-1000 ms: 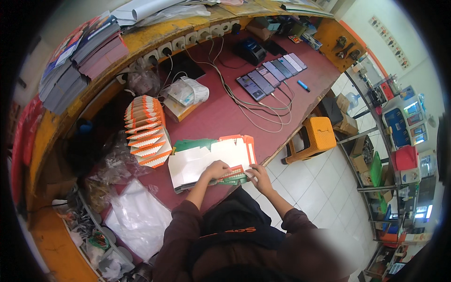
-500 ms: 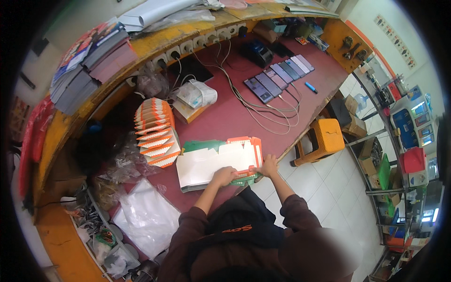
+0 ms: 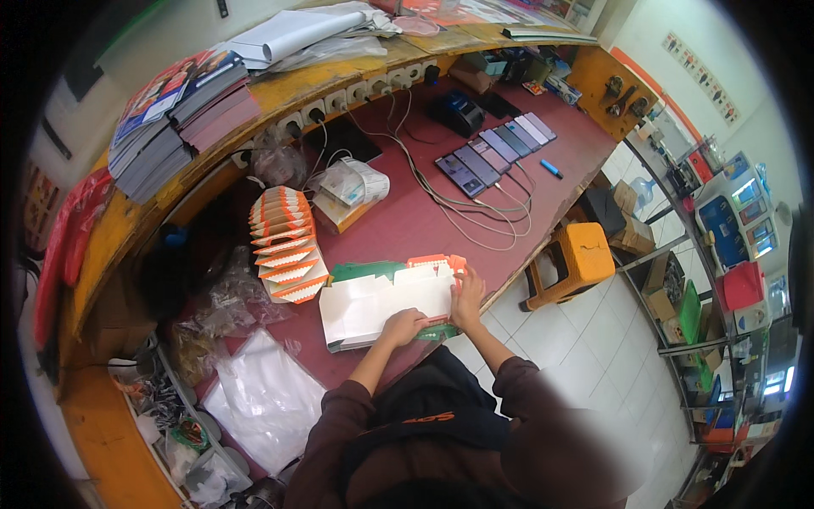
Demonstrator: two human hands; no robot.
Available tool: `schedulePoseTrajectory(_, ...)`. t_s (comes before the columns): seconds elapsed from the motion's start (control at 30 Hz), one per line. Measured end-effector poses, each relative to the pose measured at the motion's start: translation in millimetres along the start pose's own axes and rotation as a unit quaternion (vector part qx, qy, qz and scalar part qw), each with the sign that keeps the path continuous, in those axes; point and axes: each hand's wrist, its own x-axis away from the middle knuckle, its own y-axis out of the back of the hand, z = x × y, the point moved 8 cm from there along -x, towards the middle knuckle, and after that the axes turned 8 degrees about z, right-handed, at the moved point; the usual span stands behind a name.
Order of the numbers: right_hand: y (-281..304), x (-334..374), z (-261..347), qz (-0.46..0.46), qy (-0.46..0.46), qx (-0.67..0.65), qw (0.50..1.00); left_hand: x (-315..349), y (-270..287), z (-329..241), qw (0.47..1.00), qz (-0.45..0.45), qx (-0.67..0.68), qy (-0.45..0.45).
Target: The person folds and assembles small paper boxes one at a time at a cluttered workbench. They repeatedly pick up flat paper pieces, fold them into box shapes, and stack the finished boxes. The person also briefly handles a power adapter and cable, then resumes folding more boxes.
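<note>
A white carton blank [image 3: 365,304] lies inside-up on a stack of others at the table's near edge. Orange and green printed edges stick out along its far and right sides. My left hand [image 3: 403,327] is closed at its near edge, fingers pressed together on the board. At the right end, my right hand [image 3: 465,301] grips the folded-up end flap, with the thumb on the near side. Parts of the flap are hidden behind the fingers. Left of the stack, a row of folded orange-and-white cartons [image 3: 288,254] stands leaning together.
Several phones [image 3: 496,153] lie side by side with white charging cables [image 3: 454,204]. A blue marker [image 3: 551,169] is beside them. Clear plastic sheets [image 3: 264,399] lie at the near left. A yellow stool [image 3: 585,254] stands off the table's right edge. A paper-covered box [image 3: 352,187] sits further back.
My right hand has moved up along the carton's right end, and the orange end flap there now shows less. My left hand has slid slightly left.
</note>
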Motion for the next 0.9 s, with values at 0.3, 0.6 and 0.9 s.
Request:
schedulePoseTrajectory(0.3, 6.6, -6.2, 12.8, -0.068, 0.001, 0.02, 0.998, -9.9, -6.9, 9.3, 0.999, 0.041, 0.01, -0.011)
schedulePoseTrajectory(0.6, -12.1, -20.7, -10.4, -0.068, -0.121, 0.027, 0.99, 4.7, 8.4, -19.2, 0.999, 0.031, -0.019, -0.004)
schedulePoseTrajectory(0.9, 59.0, -45.0, 59.7, 0.225, 0.048, -0.713, 0.663, 82.1, 158.9, -121.5, 0.92, -0.006, 0.361, -0.15)
